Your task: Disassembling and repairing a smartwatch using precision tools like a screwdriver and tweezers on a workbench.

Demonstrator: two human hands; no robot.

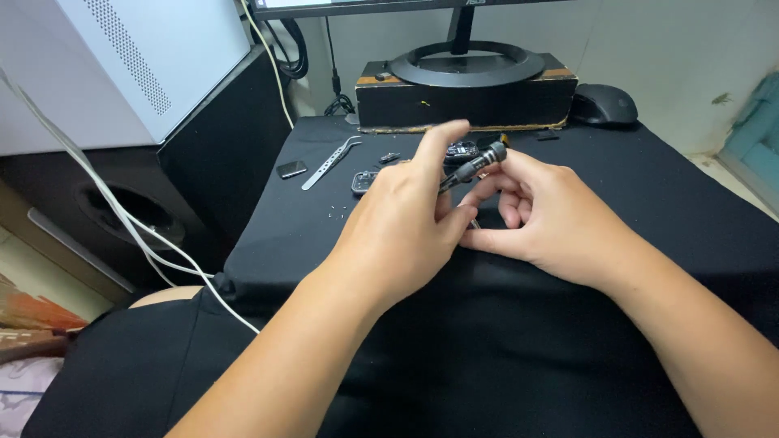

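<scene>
Over a black-covered table (649, 178), both hands meet. Right hand (544, 215) pinches a small precision screwdriver (475, 169). Left hand (406, 223) curls around it, grip unclear.

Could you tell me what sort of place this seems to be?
Probably a small electronics repair desk: a precision screwdriver held in both hands, metal tweezers and tiny parts on a black cloth, and a monitor stand behind.

Two bare forearms, no sleeves, left hand (406, 223), right hand (544, 215)

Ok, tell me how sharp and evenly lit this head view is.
Head view: soft, even light, no glare; both hands, left hand and right hand, are slightly motion-blurred around the screwdriver; the black cloth swallows shadow detail.
</scene>
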